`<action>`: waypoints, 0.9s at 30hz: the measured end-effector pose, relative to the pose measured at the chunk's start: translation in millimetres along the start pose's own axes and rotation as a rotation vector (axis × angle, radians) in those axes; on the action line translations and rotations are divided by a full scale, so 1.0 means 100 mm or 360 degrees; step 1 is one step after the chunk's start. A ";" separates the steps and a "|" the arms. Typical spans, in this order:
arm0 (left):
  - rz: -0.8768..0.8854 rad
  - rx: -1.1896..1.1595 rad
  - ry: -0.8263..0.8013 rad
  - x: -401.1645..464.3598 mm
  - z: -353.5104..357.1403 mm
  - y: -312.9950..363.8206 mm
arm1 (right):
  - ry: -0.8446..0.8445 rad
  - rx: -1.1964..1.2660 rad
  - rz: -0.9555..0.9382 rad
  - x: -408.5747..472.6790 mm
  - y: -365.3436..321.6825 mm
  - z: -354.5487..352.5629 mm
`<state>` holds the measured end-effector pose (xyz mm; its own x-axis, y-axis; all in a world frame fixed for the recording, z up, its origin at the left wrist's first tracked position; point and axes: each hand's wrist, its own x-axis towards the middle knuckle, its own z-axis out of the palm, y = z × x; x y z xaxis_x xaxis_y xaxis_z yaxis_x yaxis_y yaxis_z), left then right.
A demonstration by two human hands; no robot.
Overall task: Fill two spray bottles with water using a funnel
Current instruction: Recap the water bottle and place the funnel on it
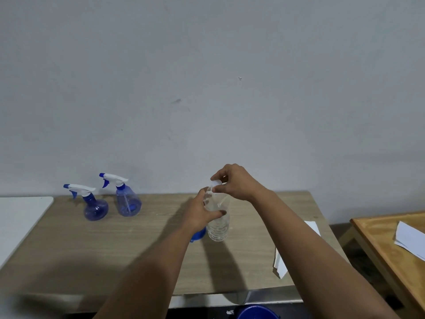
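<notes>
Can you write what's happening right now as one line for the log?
step: opening water bottle | left hand: holds bottle | right hand: pinches cap | spray bottles: trigger tops on | funnel: behind left wrist

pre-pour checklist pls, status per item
1. Left hand grips the clear plastic water bottle, upright on the wooden table: ok.
2. Right hand pinches the bottle's white cap; off or still threaded: cannot tell.
3. Blue funnel seated in a sprayer: not ok, lies on the table behind the left wrist.
4. Two blue translucent spray bottles opened: not ok, white trigger heads on.
5. Spray bottles upright: ok.
</notes>
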<state>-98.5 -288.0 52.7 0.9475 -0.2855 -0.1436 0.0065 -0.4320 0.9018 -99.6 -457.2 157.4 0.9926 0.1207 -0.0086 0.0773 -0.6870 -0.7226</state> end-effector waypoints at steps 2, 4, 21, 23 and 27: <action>0.0007 -0.0005 -0.0011 0.01 0.02 0.02 | 0.0044 -0.0025 0.0058 0.02 0.00 -0.01; 0.0000 0.0010 -0.0001 0.02 0.02 0.03 | 0.0122 -0.0031 0.0102 0.02 0.01 0.02; 0.0018 0.0032 -0.0027 -0.02 0.03 0.04 | -0.0086 -0.0507 -0.0076 0.05 -0.13 -0.11; 0.0015 0.0032 -0.0013 0.00 0.03 0.04 | 0.0017 -0.0507 -0.0025 0.07 -0.11 -0.05; -0.0020 0.0065 0.0010 0.03 0.01 0.01 | 0.0247 -0.0604 -0.0051 0.05 -0.04 0.18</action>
<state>-96.0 -290.3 52.5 0.9494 -0.2746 -0.1524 0.0057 -0.4701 0.8826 -96.7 -441.4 147.9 0.9892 0.0569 0.1352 0.1085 -0.9038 -0.4141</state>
